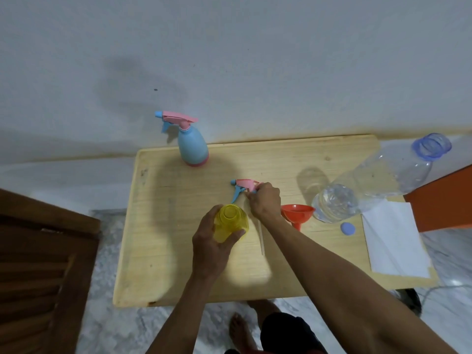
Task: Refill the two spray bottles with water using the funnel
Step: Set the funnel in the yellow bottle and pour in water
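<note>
So, left hand (pixel 213 241) fingers are wrapped round the yellow spray bottle (pixel 231 222), thumb on one side, fingers on the other, bottle upright on the wooden table (pixel 178 251) with its neck open. Right hand (pixel 265 200) fingers pinch the pink-and-blue sprayer head (pixel 244 186) just beyond the yellow bottle, dip tube (pixel 260 236) trailing back alongside it. Red funnel (pixel 297 213) lies tipped just right of the yellow bottle, not in the neck yet. Big clear water bottle (pixel 362 192) leans further right, uncapped, its blue cap (pixel 347 229) on the table beside it, white paper (pixel 393 238) past that. Blue spray bottle (pixel 192 144) stands well behind the yellow one at the table's far edge, head still on.

Risks, as I judge them: the water bottle looks heavy and wide-mouthed, so a fast tilt would overrun the funnel and flood the paper; the yellow bottle looks light and empty, could tip if the left hand lets go; the dip tube could roll off
</note>
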The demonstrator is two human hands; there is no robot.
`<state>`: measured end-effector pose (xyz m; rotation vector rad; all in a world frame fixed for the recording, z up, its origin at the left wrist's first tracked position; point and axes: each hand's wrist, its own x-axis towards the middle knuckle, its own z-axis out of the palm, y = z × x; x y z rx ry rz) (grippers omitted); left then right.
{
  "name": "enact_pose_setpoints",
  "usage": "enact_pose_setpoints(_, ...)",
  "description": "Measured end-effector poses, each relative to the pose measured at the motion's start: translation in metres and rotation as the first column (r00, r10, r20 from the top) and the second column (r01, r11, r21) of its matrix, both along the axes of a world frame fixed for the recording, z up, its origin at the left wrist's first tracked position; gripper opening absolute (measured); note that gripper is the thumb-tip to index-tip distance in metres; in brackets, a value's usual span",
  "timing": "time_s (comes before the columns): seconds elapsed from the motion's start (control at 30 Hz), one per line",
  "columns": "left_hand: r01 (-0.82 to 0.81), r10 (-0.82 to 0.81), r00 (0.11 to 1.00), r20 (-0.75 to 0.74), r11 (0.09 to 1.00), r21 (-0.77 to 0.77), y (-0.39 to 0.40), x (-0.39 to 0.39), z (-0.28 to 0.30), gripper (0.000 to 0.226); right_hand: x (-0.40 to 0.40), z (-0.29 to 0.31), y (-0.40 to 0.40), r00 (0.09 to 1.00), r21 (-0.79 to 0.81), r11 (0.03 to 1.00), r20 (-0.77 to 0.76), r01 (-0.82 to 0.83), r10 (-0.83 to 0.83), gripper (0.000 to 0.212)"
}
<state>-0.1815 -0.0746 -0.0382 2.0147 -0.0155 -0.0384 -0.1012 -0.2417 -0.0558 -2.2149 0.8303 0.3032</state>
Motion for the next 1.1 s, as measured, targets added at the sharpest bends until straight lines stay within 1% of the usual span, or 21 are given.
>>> enact_pose_setpoints(0.13,0.016,-0.016,1.0,-0.004,1.0,0.016,0.001,0.0,0.0,0.073,-0.003,0.006,0.0,0.999,-0.013,0.999,0.009,-0.033,0.033,0.042)
enact_pose_setpoints(0.2,0.022,-0.022,1.0,-0.002,0.999,0.026,0.001,0.0,-0.001,0.074,-0.008,0.017,0.001,0.998,-0.022,0.999,0.045,-0.041,0.042,0.041)
enact_pose_setpoints(0.27,0.02,-0.02,1.0,0.006,0.999,0.035,0.002,0.0,-0.001,0.075,-0.019,0.033,0.001,0.991,-0.027,0.999,0.124,-0.041,0.044,0.04)
enact_pose_setpoints(0.33,0.02,-0.022,0.999,0.026,0.998,0.051,0.002,0.0,-0.002,0.074,-0.037,0.051,-0.002,0.972,-0.036,0.999,0.234,-0.03,0.038,0.042)
enact_pose_setpoints(0.43,0.014,-0.015,1.0,0.019,0.998,0.056,0.002,0.0,-0.004,0.074,-0.076,0.069,-0.016,0.913,-0.032,0.997,0.406,0.064,-0.046,0.045)
enact_pose_setpoints(0.47,0.007,-0.007,1.0,0.003,0.999,0.045,0.002,0.0,-0.004,0.074,-0.09,0.072,-0.022,0.896,-0.038,0.995,0.438,0.096,-0.07,0.047)
enact_pose_setpoints(0.5,-0.001,0.001,1.0,-0.019,1.0,0.031,0.002,0.0,-0.005,0.074,-0.102,0.074,-0.028,0.892,-0.049,0.991,0.444,0.122,-0.088,0.049)
enact_pose_setpoints(0.57,-0.011,0.011,0.999,-0.049,1.0,0.008,0.001,0.0,-0.007,0.074,-0.121,0.071,-0.039,0.912,-0.05,0.986,0.389,0.16,-0.128,0.057)
enact_pose_setpoints(0.63,-0.013,0.013,0.999,-0.038,1.0,0.005,0.001,0.001,-0.009,0.075,-0.131,0.063,-0.046,0.935,-0.027,0.984,0.315,0.179,-0.161,0.065)
enact_pose_setpoints(0.7,-0.009,0.009,0.999,-0.034,1.0,0.0,0.0,0.0,-0.009,0.076,-0.133,0.053,-0.049,0.949,-0.018,0.984,0.27,0.176,-0.164,0.067)
enact_pose_setpoints(0.8,0.0,0.0,0.999,-0.037,1.0,0.005,0.0,0.0,-0.008,0.078,-0.129,0.044,-0.05,0.955,-0.025,0.986,0.253,0.167,-0.155,0.061)
enact_pose_setpoints(0.9,0.004,-0.004,0.999,-0.045,1.0,0.007,0.0,0.0,-0.008,0.08,-0.124,0.042,-0.051,0.959,-0.059,0.986,0.248,0.154,-0.135,0.047)
enact_pose_setpoints(0.97,0.007,-0.007,0.999,-0.052,1.0,0.011,0.0,0.0,-0.007,0.081,-0.124,0.037,-0.053,0.957,-0.074,0.986,0.265,0.146,-0.122,0.037)
enact_pose_setpoints(1.1,0.011,-0.01,0.998,-0.055,1.0,0.012,0.0,-0.001,-0.007,0.08,-0.128,0.028,-0.059,0.94,-0.046,0.989,0.321,0.14,-0.118,0.027)
